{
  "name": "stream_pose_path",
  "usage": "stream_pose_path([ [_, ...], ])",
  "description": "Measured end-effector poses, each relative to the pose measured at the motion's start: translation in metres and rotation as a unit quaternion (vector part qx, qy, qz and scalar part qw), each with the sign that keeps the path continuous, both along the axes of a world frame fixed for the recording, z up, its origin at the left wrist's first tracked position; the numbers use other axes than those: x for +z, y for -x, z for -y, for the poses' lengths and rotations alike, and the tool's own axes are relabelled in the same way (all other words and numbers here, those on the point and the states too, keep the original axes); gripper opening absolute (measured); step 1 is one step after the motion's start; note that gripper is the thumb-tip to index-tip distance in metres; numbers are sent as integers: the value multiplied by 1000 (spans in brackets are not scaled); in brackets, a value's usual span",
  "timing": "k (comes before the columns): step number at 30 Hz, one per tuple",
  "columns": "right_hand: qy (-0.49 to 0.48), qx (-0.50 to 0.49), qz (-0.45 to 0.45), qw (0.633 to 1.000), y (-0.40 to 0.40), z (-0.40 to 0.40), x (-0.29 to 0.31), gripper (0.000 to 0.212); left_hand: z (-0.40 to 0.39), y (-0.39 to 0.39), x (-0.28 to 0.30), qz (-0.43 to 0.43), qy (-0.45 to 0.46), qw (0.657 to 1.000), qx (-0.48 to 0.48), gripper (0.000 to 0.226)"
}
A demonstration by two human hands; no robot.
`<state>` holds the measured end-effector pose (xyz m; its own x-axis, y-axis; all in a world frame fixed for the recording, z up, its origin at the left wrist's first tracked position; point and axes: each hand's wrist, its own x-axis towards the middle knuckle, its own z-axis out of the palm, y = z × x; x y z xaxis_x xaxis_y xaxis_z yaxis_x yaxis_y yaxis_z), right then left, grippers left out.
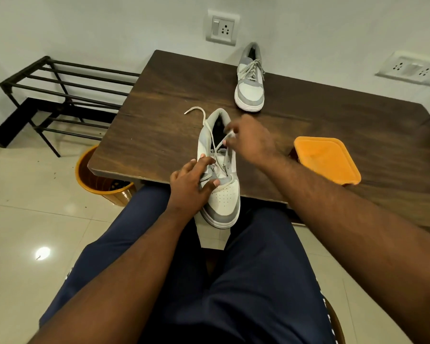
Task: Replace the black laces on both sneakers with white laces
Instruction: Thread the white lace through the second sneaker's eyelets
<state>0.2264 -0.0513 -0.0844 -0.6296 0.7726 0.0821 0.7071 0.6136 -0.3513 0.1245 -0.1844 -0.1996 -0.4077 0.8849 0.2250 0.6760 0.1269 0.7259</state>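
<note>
A grey and white sneaker point(224, 197) lies at the table's near edge, its toe hanging over toward me. My left hand point(190, 184) grips its side at the lower eyelets, thumb across the vamp. My right hand point(251, 139) pinches one end of the white lace point(215, 147) above the tongue. The lace's other end curls loose on the wood at the sneaker's heel. A second sneaker point(250, 80), fully laced in white, stands at the far edge of the table. No black laces show.
The dark wooden table point(159, 115) carries an orange-lidded box point(327, 160) at the right. An orange bin point(102, 175) stands on the floor below the table's left corner. A black metal rack point(65, 95) is at the left wall.
</note>
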Motion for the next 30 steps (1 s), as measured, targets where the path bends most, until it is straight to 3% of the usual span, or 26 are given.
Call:
stream_pose_path([
  [4,25,49,106,993,-6,19,-31,24,0,-2,-3,-15,-2,999,31,51],
  [9,25,64,147,987,-3,26,-38,11,0,-1,-1,-13,5,999,29,47],
  [13,-54,103,189,975,-1,16,-24,14,0,-1,1,-5,8,1000,28,46],
  [15,-114,90,163,976,0,2,-11,15,0,-1,0,3,6,1000,28,44],
  [18,-140,7,43,989,4,-23,10,13,2,0,0,16,14,1000,20,43],
  [20,-120,-32,-29,992,6,-31,17,16,2,0,1,21,20,999,15,45],
  [22,-73,-18,-44,996,7,-26,14,34,1,0,1,21,24,999,12,48],
  [24,-24,19,-12,999,6,-13,1,42,1,0,2,22,21,999,11,49],
  [27,20,53,65,996,-1,5,-20,19,1,-2,4,26,11,999,19,50],
  [30,56,75,132,987,-8,13,-34,21,1,-4,4,26,8,999,22,51],
])
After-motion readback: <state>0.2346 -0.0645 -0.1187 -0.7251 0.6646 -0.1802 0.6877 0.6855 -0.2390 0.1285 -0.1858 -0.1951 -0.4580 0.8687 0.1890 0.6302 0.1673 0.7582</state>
